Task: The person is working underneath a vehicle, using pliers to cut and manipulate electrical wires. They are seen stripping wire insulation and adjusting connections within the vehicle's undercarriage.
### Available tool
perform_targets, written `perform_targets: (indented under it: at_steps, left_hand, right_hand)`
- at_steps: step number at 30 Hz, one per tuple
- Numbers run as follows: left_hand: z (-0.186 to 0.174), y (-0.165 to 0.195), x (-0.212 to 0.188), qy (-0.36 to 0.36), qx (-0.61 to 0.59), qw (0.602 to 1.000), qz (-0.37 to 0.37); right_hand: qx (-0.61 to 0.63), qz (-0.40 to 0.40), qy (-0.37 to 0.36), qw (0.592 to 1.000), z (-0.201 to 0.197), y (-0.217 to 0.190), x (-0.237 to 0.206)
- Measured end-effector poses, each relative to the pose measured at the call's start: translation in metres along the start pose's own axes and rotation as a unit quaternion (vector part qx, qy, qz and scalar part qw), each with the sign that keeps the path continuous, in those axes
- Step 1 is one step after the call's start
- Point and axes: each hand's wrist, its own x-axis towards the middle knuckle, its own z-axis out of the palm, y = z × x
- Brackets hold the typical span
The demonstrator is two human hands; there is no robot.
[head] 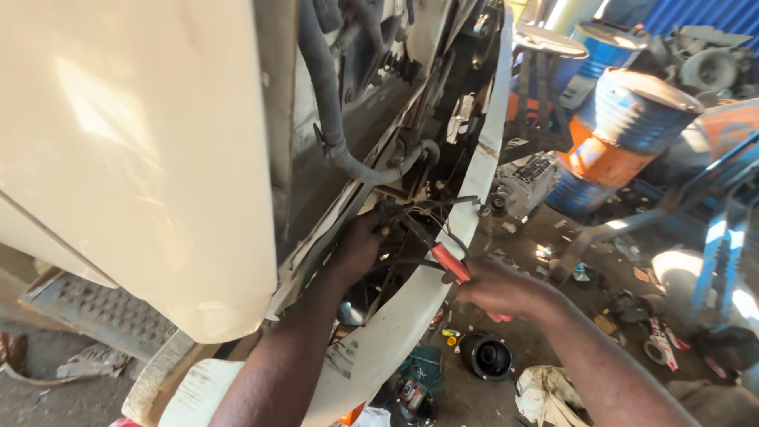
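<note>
Right hand (498, 289) clamped on red-handled pliers (444, 259), tips in thin wires (433, 215) behind white bumper (395, 324). Left hand (362, 241) fingers curled into wiring there. Pliers rigid, light; best held at handles. Wires limp, easily nicked.

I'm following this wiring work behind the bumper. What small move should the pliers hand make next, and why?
Probably ease the red-handled pliers forward. The right hand grips the handles, the tip points at the black wires, and the left hand is already in among them.
</note>
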Motion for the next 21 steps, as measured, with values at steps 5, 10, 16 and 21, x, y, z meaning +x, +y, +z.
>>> perform_targets:
  at_steps: [5,10,16,21]
  left_hand:
    - [-0.004,0.009,-0.002,-0.004,-0.009,1.0,0.004]
    - [-0.005,0.009,-0.003,-0.001,0.085,0.995,0.048]
    - [-0.002,0.004,-0.002,-0.015,0.03,0.998,0.053]
    - [0.001,0.001,0.0,-0.034,0.036,0.999,0.0]
  right_hand:
    - [0.179,-0.054,-0.008,0.982,0.004,-0.007,-0.012]
    - [0.045,0.034,-0.038,0.998,0.002,-0.015,-0.011]
    - [-0.069,-0.004,0.078,0.995,0.011,-0.034,-0.006]
    - [-0.086,-0.048,0.133,0.986,0.017,-0.042,-0.016]
